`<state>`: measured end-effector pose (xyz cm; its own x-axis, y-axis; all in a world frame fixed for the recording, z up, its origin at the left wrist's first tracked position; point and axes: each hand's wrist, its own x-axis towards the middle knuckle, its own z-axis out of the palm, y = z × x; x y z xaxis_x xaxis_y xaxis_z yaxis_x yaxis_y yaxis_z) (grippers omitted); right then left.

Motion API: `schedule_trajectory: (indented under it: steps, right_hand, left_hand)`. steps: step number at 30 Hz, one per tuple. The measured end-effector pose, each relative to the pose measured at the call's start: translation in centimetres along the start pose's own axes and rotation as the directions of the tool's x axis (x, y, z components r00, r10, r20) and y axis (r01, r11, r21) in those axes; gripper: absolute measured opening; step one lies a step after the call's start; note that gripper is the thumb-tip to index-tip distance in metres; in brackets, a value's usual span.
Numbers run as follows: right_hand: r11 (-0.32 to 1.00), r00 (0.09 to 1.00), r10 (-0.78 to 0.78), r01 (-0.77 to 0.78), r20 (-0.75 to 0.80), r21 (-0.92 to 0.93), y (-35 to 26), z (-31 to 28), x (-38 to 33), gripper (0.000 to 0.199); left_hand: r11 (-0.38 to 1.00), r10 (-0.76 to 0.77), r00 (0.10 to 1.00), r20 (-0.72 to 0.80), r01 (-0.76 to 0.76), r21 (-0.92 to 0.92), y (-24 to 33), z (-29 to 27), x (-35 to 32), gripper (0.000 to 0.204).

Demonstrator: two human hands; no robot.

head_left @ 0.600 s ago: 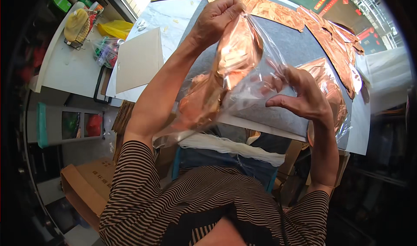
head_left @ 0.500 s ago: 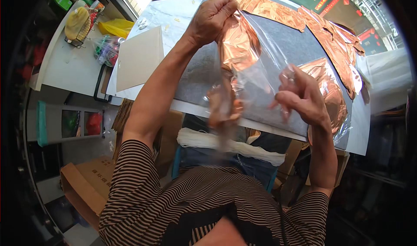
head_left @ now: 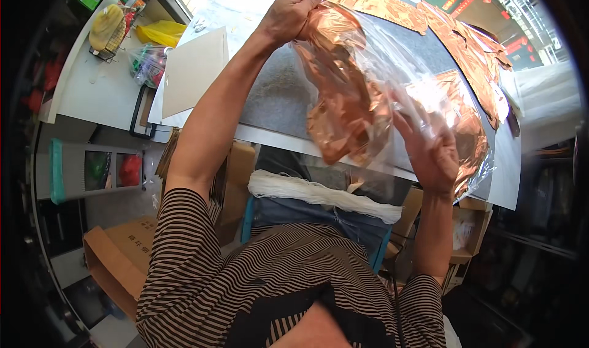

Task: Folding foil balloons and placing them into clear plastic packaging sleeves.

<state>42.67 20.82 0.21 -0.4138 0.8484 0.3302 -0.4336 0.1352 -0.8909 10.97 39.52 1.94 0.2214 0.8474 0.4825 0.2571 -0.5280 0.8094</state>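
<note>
My left hand (head_left: pixel 291 13) is closed in a fist at the far side of the table, gripping the top of a clear plastic bag (head_left: pixel 392 59). Crumpled, shiny copper-coloured foil (head_left: pixel 346 96), like a flat foil balloon, hangs below that fist with the film around it. My right hand (head_left: pixel 434 154) is at the bag's right side, its fingers stretched upward and apart, partly veiled by the film. Just beyond it lies another copper foil piece (head_left: pixel 469 133) under clear plastic. Whether the right fingers are inside the bag or behind it, I cannot tell.
More copper foil pieces (head_left: pixel 457 44) lie along the far and right edges of the grey-topped table (head_left: pixel 273 96). A pale board (head_left: pixel 195 72) rests at the left. White strands (head_left: pixel 325 194) hang below the near edge. An open cardboard box (head_left: pixel 116 262) stands at lower left.
The foil has swung out from a narrow, blurred hang into a wider spread toward the right. My left hand has shifted slightly up and left; my right hand has come against the film.
</note>
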Motion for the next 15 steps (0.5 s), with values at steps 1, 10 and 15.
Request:
schedule_trajectory:
  steps: [1, 10, 15]
  right_hand:
    - [0.981, 0.996, 0.013, 0.005, -0.089, 0.194, -0.3, 0.3, -0.2, 0.016]
    - [0.905, 0.894, 0.196, -0.006, -0.403, 0.425, -0.8, -1.5, -3.5, 0.039]
    - [0.985, 0.719, 0.054, -0.153, -0.693, -0.083, -2.7, -2.3, -0.6, 0.042]
  left_hand:
    - [1.0, 0.006, 1.0, -0.01, -0.006, 0.009, -0.2, 0.1, 0.0, 0.029]
    - [0.744, 0.129, 0.957, 0.261, -0.267, 0.613, 2.7, 0.3, 0.6, 0.011]
    - [0.629, -0.083, 0.973, 0.216, -0.117, 0.769, 3.1, 3.7, -0.1, 0.021]
